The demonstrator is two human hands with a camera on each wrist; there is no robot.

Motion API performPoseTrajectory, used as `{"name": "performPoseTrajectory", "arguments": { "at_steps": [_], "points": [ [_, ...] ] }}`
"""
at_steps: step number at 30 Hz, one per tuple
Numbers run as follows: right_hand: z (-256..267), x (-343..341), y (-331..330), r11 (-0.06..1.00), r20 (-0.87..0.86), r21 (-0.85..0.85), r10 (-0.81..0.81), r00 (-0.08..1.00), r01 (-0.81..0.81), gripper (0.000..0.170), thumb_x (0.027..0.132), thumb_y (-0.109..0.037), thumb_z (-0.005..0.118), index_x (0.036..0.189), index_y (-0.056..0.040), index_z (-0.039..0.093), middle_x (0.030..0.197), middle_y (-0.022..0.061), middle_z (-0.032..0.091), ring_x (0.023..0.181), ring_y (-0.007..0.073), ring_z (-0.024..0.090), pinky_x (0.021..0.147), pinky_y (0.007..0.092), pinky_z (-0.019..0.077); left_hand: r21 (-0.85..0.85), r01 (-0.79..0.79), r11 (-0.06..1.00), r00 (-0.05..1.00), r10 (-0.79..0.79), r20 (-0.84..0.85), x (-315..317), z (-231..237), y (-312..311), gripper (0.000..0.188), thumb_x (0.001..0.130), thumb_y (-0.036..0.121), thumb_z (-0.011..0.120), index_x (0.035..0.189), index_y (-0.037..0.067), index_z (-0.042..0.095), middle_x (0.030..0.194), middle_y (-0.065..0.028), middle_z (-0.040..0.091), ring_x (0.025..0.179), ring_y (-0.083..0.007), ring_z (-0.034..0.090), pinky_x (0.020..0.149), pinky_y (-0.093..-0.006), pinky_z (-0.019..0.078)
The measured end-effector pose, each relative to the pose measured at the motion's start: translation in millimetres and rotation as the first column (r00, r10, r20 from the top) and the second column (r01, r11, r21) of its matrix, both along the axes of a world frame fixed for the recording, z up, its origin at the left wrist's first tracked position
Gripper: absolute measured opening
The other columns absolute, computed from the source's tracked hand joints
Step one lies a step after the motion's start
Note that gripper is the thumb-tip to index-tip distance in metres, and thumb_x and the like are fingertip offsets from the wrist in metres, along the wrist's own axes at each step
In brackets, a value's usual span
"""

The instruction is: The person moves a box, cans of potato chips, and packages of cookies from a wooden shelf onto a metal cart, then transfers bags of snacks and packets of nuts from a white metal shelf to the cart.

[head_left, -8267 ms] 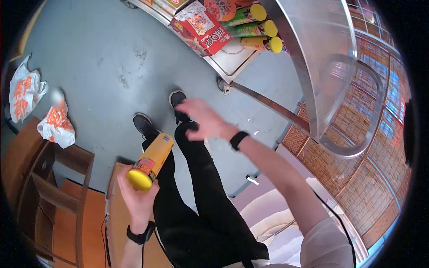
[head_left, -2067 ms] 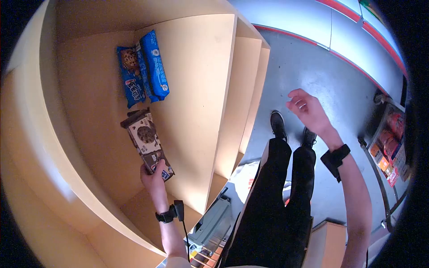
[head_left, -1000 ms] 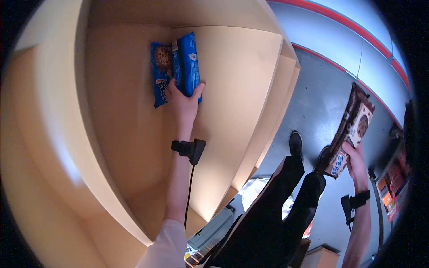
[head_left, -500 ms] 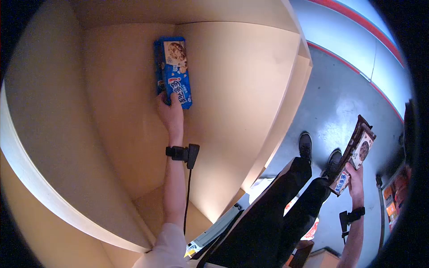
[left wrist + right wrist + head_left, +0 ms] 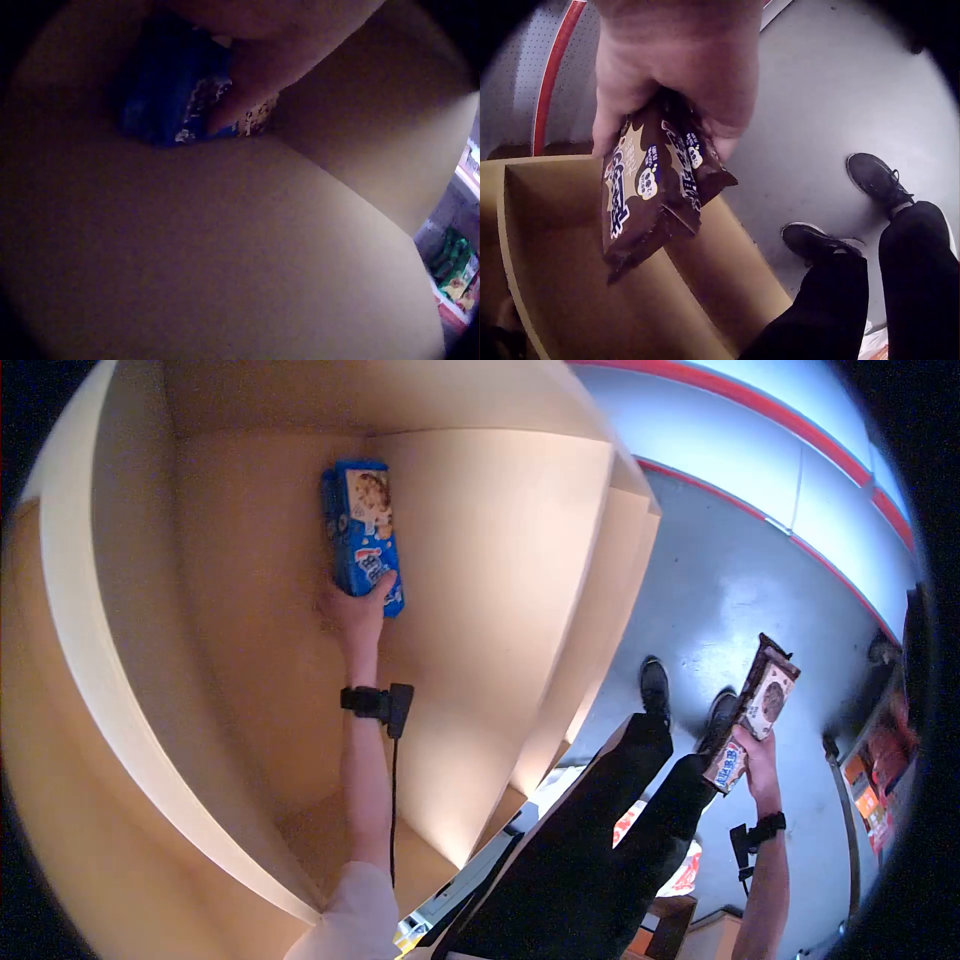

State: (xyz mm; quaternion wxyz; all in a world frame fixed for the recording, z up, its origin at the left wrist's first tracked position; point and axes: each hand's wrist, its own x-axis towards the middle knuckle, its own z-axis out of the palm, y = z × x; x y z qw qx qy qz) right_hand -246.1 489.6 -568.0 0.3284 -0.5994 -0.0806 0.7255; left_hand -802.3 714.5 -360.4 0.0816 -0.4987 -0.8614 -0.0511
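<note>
My left hand [image 5: 358, 618] grips the lower end of blue chocolate-chip cookie packs [image 5: 366, 525], stood side by side against the back of a wooden shelf compartment [image 5: 490, 540]. Its thumb lies across the front pack; the second pack is mostly hidden behind it. In the dark left wrist view the blue wrapper [image 5: 161, 97] shows under the fingers, close against the board. Out over the floor, my right hand [image 5: 762, 762] holds brown chocolate cookie packs [image 5: 772, 695] by their lower part. Two brown wrappers [image 5: 641, 187] lie together in its grip in the right wrist view.
The compartment's thick front edge [image 5: 150, 760] curves past on the left, and a side panel [image 5: 590, 610] divides it from the aisle. White shelving with a red strip [image 5: 720, 490] lines the far side. A cart with red and orange packages [image 5: 872, 790] stands at the right.
A yellow chip can was held earlier. Then the left hand held a brown pack; now brown packs are in the right hand. The left hand has turned and gathered the blue packs together.
</note>
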Motion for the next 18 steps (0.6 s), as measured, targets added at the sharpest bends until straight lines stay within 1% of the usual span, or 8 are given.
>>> {"name": "performPoseTrajectory", "arguments": {
  "at_steps": [1,3,6,8,9,11,13,18],
  "points": [
    [-3,1,-2,0.999,0.011,0.012,0.029,1.0,-0.03,0.037,0.083,-0.012,0.072,0.116,-0.004,0.058,0.098,-0.0001,0.063,0.085,0.0118,0.061,0.075,0.0283,0.0499,-0.026,-0.02,0.999,0.981,0.025,0.19,-2,3,1,0.094,0.06,0.049,0.086,0.127,-0.009,0.052,0.122,-0.0261,0.06,0.113,-0.039,0.058,0.098,-0.0457,0.044],
    [-8,8,-16,0.997,0.044,0.039,0.066,0.997,-0.068,0.031,0.084,-0.013,0.071,0.112,-0.0059,0.059,0.096,-0.0006,0.062,0.084,0.0108,0.06,0.075,0.0282,0.0501,0.075,0.01,0.997,0.963,-0.029,0.269,-84,-39,0,0.086,0.06,0.045,0.086,0.12,-0.008,0.057,0.115,-0.0242,0.064,0.107,-0.0361,0.062,0.095,-0.0453,0.0466],
    [11,9,-37,0.997,0.074,0.036,0.065,0.995,-0.068,0.028,0.085,-0.016,0.072,0.109,-0.0069,0.06,0.095,-0.0004,0.063,0.083,0.0106,0.061,0.075,0.0288,0.0512,0.09,-0.071,0.993,0.827,0.009,0.562,5,-8,0,0.071,0.061,0.034,0.088,0.112,-0.007,0.062,0.107,-0.0192,0.068,0.095,-0.0283,0.066,0.084,-0.0397,0.0518],
    [11,15,-61,0.994,0.169,0.046,0.088,0.982,-0.097,0.027,0.084,-0.017,0.073,0.107,-0.0069,0.062,0.095,-0.0004,0.065,0.083,0.0106,0.062,0.076,0.0291,0.052,0.056,-0.109,0.992,0.709,0.038,0.704,-76,-67,-1,0.067,0.061,0.027,0.088,0.112,-0.007,0.06,0.109,-0.0182,0.067,0.092,-0.025,0.066,0.079,-0.036,0.0528],
    [21,20,-68,0.995,0.179,0.033,0.092,0.98,-0.099,0.028,0.084,-0.017,0.074,0.108,-0.0068,0.063,0.096,-0.0005,0.065,0.084,0.0107,0.062,0.076,0.0291,0.0521,0.075,-0.084,0.994,0.72,0.008,0.694,-61,-66,-9,0.067,0.062,0.024,0.088,0.113,-0.007,0.059,0.109,-0.0184,0.067,0.092,-0.025,0.066,0.079,-0.0366,0.053],
    [39,31,-84,0.996,0.183,0.029,0.082,0.98,-0.089,0.03,0.085,-0.018,0.074,0.11,-0.0063,0.063,0.098,-0.0002,0.066,0.087,0.0111,0.063,0.078,0.0292,0.0523,0.109,-0.061,0.992,0.694,-0.037,0.719,-9,-35,-34,0.067,0.062,0.022,0.088,0.114,-0.007,0.058,0.108,-0.0186,0.066,0.091,-0.0249,0.066,0.079,-0.0373,0.0532],
    [62,49,-100,0.997,0.206,0.049,0.047,0.977,-0.058,0.032,0.086,-0.019,0.074,0.112,-0.0055,0.062,0.1,0.0005,0.066,0.09,0.0121,0.063,0.08,0.0301,0.0523,0.043,-0.045,0.998,0.546,-0.012,0.838,59,3,-61,0.065,0.062,0.019,0.089,0.114,-0.006,0.058,0.106,-0.0191,0.066,0.09,-0.0247,0.065,0.078,-0.038,0.0536],
    [126,94,-134,0.995,0.244,-0.052,0.097,0.965,-0.087,0.051,0.082,-0.028,0.078,0.12,-0.002,0.055,0.11,0.006,0.066,0.098,0.0151,0.063,0.085,0.0337,0.0527,-0.075,0.117,0.99,0.477,0.01,0.879,181,102,-153,0.069,0.062,0.016,0.09,0.117,-0.006,0.053,0.108,-0.017,0.066,0.091,-0.0239,0.065,0.081,-0.0388,0.0554]
  ]
}}
